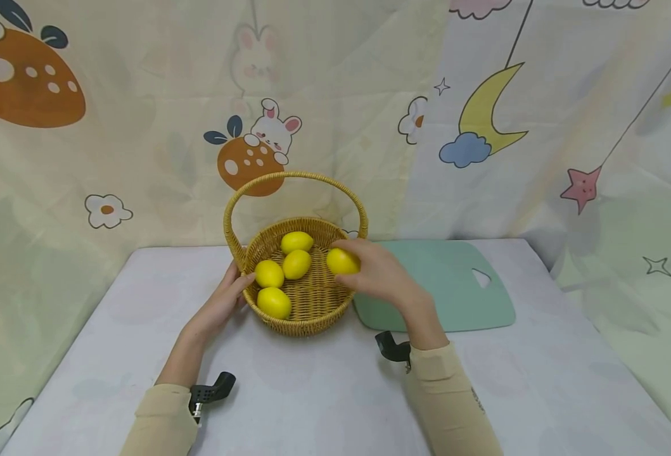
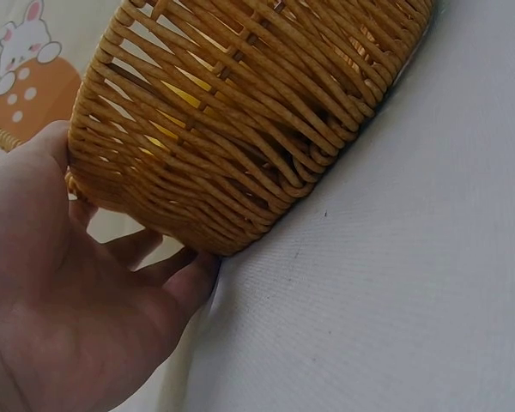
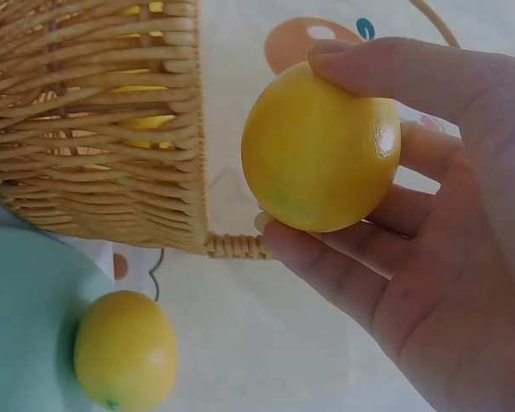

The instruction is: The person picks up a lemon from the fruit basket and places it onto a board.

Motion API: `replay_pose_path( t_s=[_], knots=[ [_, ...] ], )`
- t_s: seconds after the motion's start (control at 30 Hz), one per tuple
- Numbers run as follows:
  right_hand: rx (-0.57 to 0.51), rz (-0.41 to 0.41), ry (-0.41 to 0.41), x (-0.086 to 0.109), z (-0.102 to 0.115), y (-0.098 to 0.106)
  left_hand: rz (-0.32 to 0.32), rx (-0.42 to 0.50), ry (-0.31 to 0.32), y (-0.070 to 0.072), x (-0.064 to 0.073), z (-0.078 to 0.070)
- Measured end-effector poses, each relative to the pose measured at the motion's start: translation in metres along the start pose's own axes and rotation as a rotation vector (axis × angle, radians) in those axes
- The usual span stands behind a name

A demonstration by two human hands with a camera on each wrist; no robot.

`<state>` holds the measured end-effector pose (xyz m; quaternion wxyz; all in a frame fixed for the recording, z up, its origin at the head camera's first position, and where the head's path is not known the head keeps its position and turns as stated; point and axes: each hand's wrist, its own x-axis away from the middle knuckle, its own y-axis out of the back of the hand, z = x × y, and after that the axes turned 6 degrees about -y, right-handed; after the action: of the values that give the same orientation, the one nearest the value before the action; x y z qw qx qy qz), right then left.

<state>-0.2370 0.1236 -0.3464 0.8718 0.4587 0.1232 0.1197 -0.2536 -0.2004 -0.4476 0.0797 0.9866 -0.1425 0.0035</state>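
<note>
A round wicker basket (image 1: 306, 328) with a tall arched handle stands on the table, and several yellow lemons (image 1: 297, 264) lie along its left and back part. My left hand (image 1: 221, 304) grips the basket's left side, its thumb at the rim and its fingers against the outer wall. Between thumb and fingers, my right hand (image 1: 377, 272) holds a lemon (image 3: 322, 150) just above the basket's right rim. The right wrist view shows another lemon (image 3: 126, 350) on the green cutting board (image 1: 438, 278); in the head view it cannot be seen.
The board lies right of the basket, with a cut-out (image 1: 481, 278) near its right end. A white cloth covers the table (image 1: 312, 399). Behind the table hangs a printed curtain (image 1: 158, 126), close to the basket's handle.
</note>
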Motion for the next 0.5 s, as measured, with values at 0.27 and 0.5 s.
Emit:
replay_pose_path(
  t_s=[0.27,0.5],
  knots=[
    [-0.024,-0.021,0.021,0.005,-0.004,0.011,0.005,0.007,-0.008,0.001,-0.001,0.001],
    [-0.059,-0.016,0.014,0.009,-0.011,0.019,0.012,0.016,-0.022,0.000,-0.001,0.002]
  ],
)
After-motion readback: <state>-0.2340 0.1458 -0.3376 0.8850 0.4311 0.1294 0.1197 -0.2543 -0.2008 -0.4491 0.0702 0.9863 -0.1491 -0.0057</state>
